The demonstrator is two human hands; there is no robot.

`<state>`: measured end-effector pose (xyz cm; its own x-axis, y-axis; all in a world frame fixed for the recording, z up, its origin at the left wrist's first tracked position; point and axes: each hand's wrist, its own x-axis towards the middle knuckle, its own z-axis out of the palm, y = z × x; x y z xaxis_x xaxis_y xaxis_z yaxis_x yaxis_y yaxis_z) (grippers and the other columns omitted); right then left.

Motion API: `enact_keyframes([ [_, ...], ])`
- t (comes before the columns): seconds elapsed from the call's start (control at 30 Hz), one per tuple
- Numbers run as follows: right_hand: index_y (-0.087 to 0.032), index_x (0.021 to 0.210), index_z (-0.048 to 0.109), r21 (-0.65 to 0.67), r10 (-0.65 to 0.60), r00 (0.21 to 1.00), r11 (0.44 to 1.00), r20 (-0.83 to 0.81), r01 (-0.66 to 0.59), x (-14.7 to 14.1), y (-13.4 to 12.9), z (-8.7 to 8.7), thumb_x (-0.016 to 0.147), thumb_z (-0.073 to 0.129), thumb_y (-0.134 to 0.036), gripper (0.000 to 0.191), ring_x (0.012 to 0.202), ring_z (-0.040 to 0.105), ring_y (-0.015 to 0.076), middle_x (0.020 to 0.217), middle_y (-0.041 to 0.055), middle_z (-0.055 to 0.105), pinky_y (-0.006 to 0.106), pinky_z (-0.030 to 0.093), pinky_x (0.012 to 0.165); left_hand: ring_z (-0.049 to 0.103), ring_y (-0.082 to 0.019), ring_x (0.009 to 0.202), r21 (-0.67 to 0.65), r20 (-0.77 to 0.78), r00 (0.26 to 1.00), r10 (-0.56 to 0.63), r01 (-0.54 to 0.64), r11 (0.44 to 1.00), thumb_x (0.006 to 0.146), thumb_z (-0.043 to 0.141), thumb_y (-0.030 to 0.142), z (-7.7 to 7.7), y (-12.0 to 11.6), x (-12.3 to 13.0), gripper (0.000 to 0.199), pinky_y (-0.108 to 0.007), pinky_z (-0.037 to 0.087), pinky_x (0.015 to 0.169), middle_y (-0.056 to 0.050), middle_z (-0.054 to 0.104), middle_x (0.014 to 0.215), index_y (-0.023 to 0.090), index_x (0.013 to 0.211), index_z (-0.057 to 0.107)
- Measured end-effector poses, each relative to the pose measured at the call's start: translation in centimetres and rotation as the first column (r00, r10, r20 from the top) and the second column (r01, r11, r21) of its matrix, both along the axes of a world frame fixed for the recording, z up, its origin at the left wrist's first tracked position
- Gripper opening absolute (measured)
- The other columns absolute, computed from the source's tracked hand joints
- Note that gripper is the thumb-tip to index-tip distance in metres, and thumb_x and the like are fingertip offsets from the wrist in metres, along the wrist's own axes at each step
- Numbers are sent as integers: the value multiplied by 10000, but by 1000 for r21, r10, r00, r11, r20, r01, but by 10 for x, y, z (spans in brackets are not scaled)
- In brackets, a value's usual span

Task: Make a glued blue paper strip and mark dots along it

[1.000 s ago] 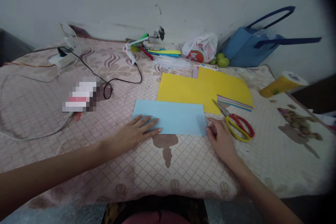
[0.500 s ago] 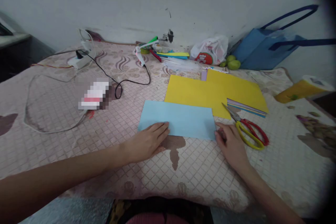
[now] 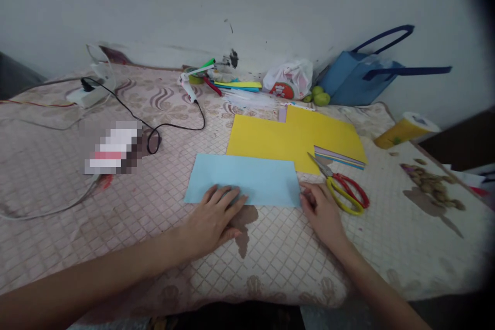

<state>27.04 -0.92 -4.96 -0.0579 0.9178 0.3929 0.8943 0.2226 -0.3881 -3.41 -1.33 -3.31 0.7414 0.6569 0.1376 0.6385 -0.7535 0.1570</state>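
A light blue sheet of paper [image 3: 247,175], long and narrow, lies flat on the tablecloth in front of me. My left hand [image 3: 216,219] rests palm down on its lower left part, with fingers spread and the thumb on the cloth. At the paper's lower right corner is my right hand [image 3: 323,214], its fingers curled and the thumb and forefinger closed at the edge. Scissors [image 3: 342,185] with one yellow and one red handle lie just beyond the right hand, their tips on a yellow sheet [image 3: 266,136]. Several coloured sheets show beneath a second yellow sheet [image 3: 325,126].
A hot glue gun [image 3: 188,86] stands at the back, its black cord running to a power strip [image 3: 87,95]. A blurred white object [image 3: 114,147] lies left. Behind are a plastic bag [image 3: 290,80], green fruit [image 3: 320,97] and a blue bag [image 3: 356,80]. A yellow-wrapped roll [image 3: 402,131] lies right.
The view has turned to the right, so everything appears further left. My left hand's fingers have spread apart on the blue paper. My right hand stays at the paper's corner.
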Motion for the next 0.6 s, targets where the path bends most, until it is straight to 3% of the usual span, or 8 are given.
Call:
enact_keyframes([
  [0.33,-196,1034,584,15,17,990,1000,-143,-15,0,-2,6,845,456,-268,239,808,553,191,955,83,564,340,487,700,321,-302,1251,31,9,1000,-5,5,1000,881,383,507,-5,1,3,563,-515,210,1024,-58,314,1448,269,1386,313],
  [0.5,-201,1073,582,144,46,998,988,44,-52,-3,-3,13,842,475,-238,257,1019,528,245,1075,108,546,444,450,879,303,-323,1265,18,-33,999,-9,10,1000,883,387,501,-4,1,3,575,-526,197,1024,-48,306,1458,255,1395,297],
  [0.6,-214,1205,508,165,160,968,967,194,-193,-20,-11,22,843,460,-184,367,1214,415,291,1261,117,498,536,356,982,296,-316,1275,24,-29,1000,-4,5,1000,881,390,506,-4,0,3,577,-513,194,1032,-47,308,1457,261,1395,295],
])
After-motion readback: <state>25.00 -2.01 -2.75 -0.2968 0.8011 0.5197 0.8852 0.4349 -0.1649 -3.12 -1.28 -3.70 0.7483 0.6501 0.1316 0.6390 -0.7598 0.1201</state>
